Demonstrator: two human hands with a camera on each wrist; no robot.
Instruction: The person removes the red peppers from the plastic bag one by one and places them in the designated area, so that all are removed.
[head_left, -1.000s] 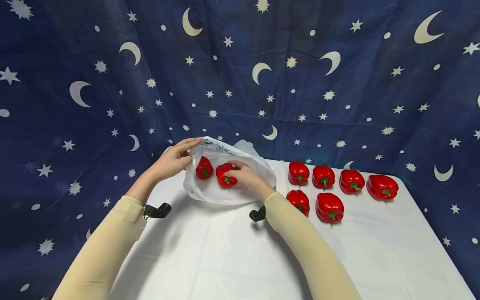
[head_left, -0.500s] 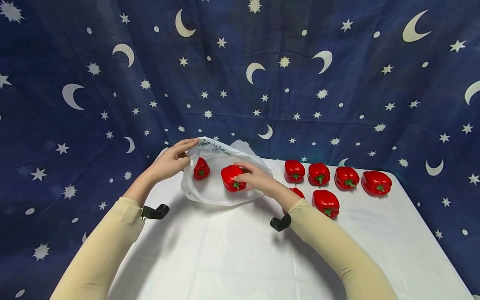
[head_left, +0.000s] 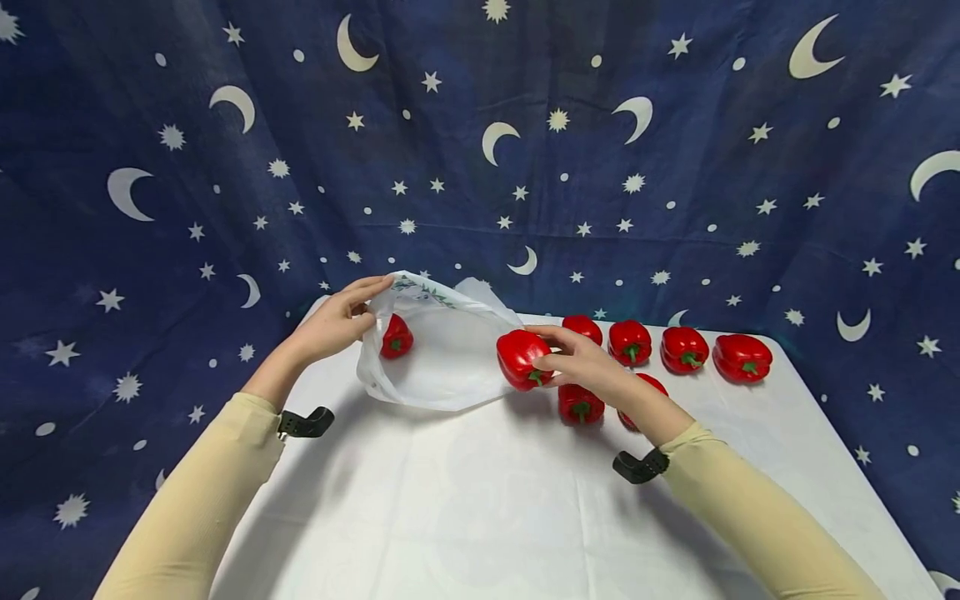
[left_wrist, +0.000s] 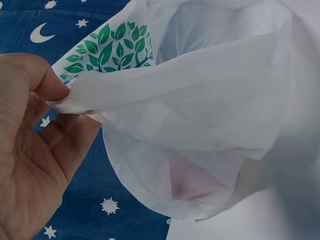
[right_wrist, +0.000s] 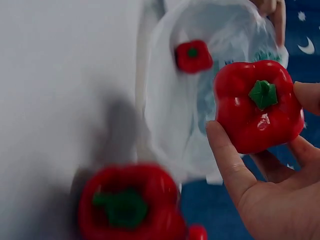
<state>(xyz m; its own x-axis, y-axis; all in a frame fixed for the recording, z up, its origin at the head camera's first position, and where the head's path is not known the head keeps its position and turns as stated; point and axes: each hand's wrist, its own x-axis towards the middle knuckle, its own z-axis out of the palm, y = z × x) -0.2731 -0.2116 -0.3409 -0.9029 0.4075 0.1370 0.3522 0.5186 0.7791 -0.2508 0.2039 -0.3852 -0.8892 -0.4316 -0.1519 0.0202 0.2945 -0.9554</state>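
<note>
A white plastic bag (head_left: 450, 350) with a green leaf print lies on its side, mouth facing the person. My left hand (head_left: 337, 321) pinches the bag's rim at the left between thumb and fingers; the left wrist view shows the gathered film (left_wrist: 80, 97) there. Inside the bag sits one red bell pepper (head_left: 397, 337). My right hand (head_left: 581, 358) grips another red bell pepper (right_wrist: 260, 107), its green stem toward the right wrist camera. That held pepper is raised off the table, just at the right side of the bag's opening.
Several red bell peppers (head_left: 684, 350) stand in two rows on the white-covered table (head_left: 480, 508), right of the bag. One front pepper (head_left: 581, 405) is right below my right hand, and another is partly behind the forearm. A dark blue cloth (head_left: 450, 125) with moons and stars hangs behind.
My right hand has drawn the gripped bell pepper out of the bag and to the right. The left hand keeps its pinch on the rim. The head view has shifted slightly.
</note>
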